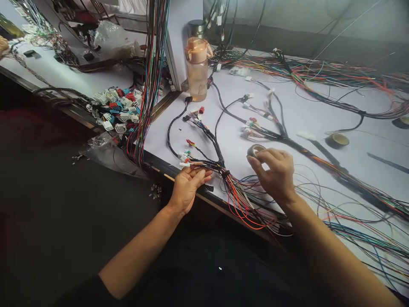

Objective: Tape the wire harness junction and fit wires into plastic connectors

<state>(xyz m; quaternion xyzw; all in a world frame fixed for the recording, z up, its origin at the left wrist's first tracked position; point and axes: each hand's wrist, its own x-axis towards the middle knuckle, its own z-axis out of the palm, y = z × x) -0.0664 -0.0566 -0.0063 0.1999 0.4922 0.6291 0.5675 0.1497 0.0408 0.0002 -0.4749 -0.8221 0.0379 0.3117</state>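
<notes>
A wire harness (pixel 220 161) lies along the front edge of the white table, its black-taped branches ending in white, red and green connectors. My left hand (pixel 188 183) is closed around the lower branch, just behind its white connectors (pixel 184 158). Loose red, green and grey wires (pixel 243 198) fan out to the right from the taped junction. Above these wires, my right hand (pixel 275 172) pinches a roll of dark tape (pixel 255 150) between thumb and fingers. A small black tape piece (pixel 209 188) sits at the table edge by my left hand.
A bottle with an orange lid (pixel 197 70) stands at the back. Left of it hangs a thick wire bundle (pixel 153 76), beside a pile of connectors (pixel 119 106). Another harness (pixel 297 147) and a second tape roll (pixel 338 140) lie to the right. Part of another person's hand (pixel 4 44) shows far left.
</notes>
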